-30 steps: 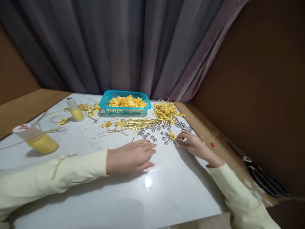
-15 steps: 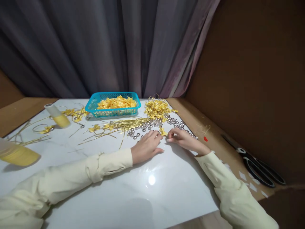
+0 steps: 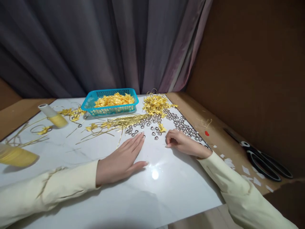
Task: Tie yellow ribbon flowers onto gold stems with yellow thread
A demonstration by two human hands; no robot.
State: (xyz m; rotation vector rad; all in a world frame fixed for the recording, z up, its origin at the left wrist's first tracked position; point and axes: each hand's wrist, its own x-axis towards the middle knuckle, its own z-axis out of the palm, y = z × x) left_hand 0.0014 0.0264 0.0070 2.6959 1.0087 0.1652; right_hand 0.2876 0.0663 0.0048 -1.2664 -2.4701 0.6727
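Reaching across the white table (image 3: 133,200) from its near left corner, the left hand (image 3: 121,159) lies low with its palm down. Its grip is spread: the fingers are straight and close together, pointing toward the far right corner, and the thumb is held apart. Its longest fingertips are at the nearer silver beads (image 3: 187,129), though whether they touch cannot be told.

The right hand (image 3: 167,143) comes in over the right edge of the table, fingers curled and the thumb close to the forefinger. A faint thin line shows at the fingertips, but I cannot tell whether the grip pinches anything.

The beads are scattered between the hands and the far right corner, most thickly along the right edge. Just beyond the right hand, a single yellow piece (image 3: 162,128) lies by a small group of them. Farther back, near the far right corner, is a heap of yellow bows (image 3: 156,105), and a bundle of gold wires (image 3: 130,120) stretches leftward from it.

By the far edge sits a blue basket (image 3: 114,110) holding yellow pieces. Toward the left edge are two yellow-and-white cylinders (image 3: 57,120). Past the right edge, on a brown board (image 3: 215,140), lie black scissors (image 3: 245,144) and white scraps (image 3: 229,163).
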